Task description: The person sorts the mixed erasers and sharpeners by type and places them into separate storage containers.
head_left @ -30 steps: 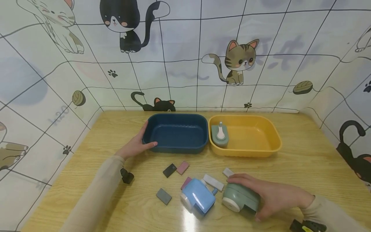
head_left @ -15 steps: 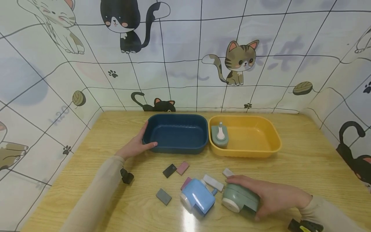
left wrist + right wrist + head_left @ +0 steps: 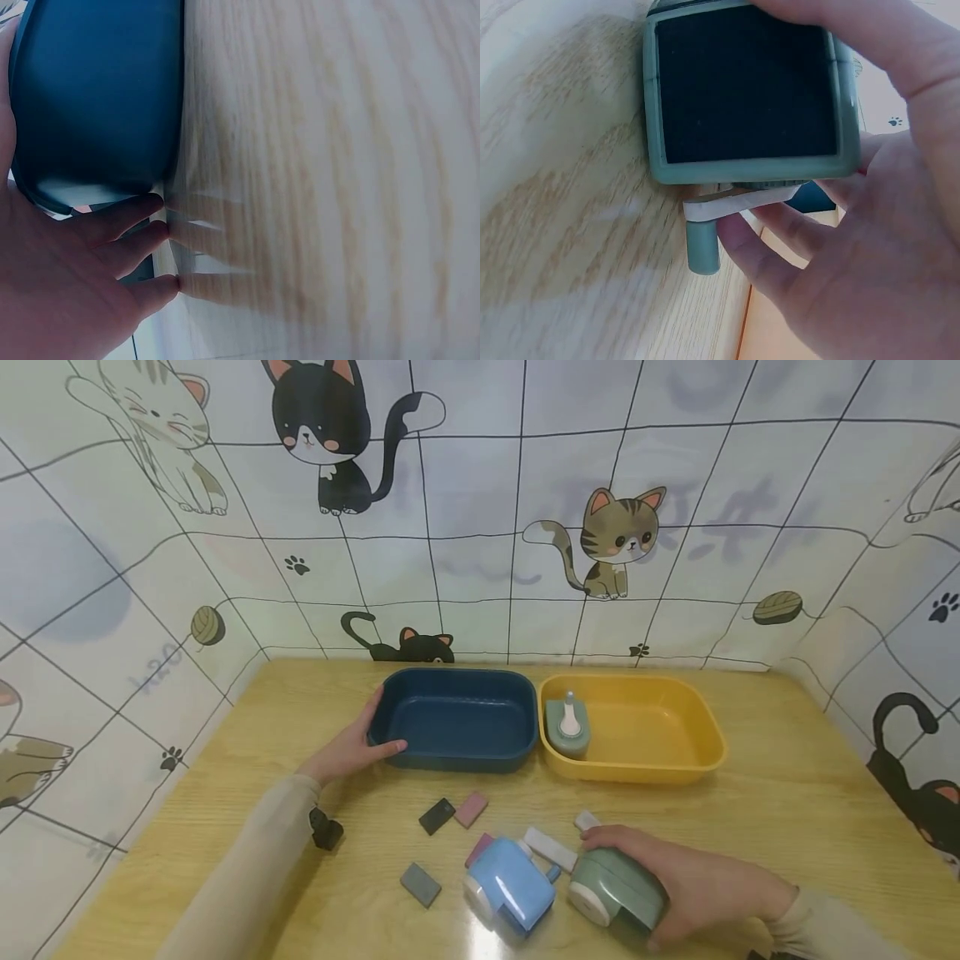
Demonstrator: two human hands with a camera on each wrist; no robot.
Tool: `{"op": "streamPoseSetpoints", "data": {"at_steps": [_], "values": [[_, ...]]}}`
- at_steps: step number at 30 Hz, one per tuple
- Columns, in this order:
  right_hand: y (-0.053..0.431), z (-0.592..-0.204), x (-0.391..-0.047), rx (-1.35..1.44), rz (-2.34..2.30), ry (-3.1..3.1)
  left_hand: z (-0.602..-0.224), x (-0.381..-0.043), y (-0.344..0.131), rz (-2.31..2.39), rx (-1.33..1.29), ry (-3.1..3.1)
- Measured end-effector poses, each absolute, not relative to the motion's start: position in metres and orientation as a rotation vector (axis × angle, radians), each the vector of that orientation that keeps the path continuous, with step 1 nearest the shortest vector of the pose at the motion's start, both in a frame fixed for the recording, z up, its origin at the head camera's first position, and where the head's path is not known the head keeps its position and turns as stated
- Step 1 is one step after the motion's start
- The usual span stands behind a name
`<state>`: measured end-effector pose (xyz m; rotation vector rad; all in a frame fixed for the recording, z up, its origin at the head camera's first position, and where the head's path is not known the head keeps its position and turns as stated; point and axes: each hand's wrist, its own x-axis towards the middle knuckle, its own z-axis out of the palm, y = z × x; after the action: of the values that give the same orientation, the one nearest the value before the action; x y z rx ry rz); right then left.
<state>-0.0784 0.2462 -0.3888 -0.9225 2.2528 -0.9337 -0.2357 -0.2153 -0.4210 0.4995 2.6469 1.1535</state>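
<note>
My right hand (image 3: 697, 885) grips a green pencil sharpener (image 3: 618, 885) at the front right of the table, thumb on the near side and fingers over the far side. In the right wrist view its dark rectangular end faces the camera, and a pale crank arm with a green knob (image 3: 703, 247) sticks out beside my fingers. My left hand (image 3: 348, 750) rests against the left end of a dark blue bin (image 3: 453, 762), thumb along its front wall. The left wrist view shows several of its fingers spread out straight, tips at the tabletop (image 3: 337, 187).
A blue pencil sharpener (image 3: 513, 881) lies left of the green one. Around it are eraser-like blocks: black (image 3: 437, 816), pink (image 3: 471, 809), grey (image 3: 420, 884) and white (image 3: 550, 847). Right of the blue bin, a yellow bin (image 3: 637, 772) holds another green sharpener (image 3: 567, 739).
The head view has tilted up slightly, so the table sits lower in it. My right hand and the green pencil sharpener have shifted slightly left; my left hand stays at the blue bin.
</note>
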Motion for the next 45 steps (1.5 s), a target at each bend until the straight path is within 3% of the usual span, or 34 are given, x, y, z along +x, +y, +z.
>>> {"op": "streamPoseSetpoints", "data": {"at_steps": [45], "values": [[0.244, -0.371, -0.098, -0.743, -1.009, 2.705, -0.418, -0.233, -0.214, 1.133, 0.489, 2.659]]}}
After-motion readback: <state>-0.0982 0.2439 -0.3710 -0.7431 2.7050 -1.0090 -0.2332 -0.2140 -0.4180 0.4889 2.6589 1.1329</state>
